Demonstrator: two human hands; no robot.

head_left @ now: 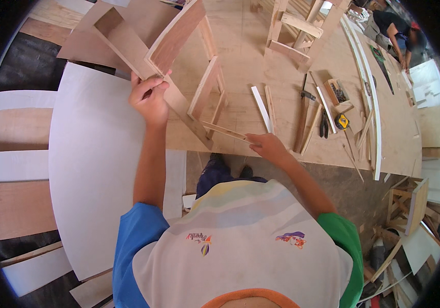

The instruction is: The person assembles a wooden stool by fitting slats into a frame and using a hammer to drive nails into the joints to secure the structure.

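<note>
The left hand (151,100) grasps the long side board of a chair-like wooden frame (176,38); the right hand (270,148) grips one end of a thin wooden slat (228,132), whose far end meets the frame near its lower corner, though whether it is fastened there cannot be told. The frame stands tilted at the worktable's near left edge. The step seems to call for a firm left hold against rocking, and the slat kept in line, without twisting, where it meets the frame.

On the plywood worktable (240,56), rightward, lie a hammer (302,120), pliers (324,126) and a yellow tape measure (342,121). A second wooden frame (297,49) stands toward the far side. Beyond, a co-worker (392,25) bends over; offcuts clutter the floor (327,179) at lower right.
</note>
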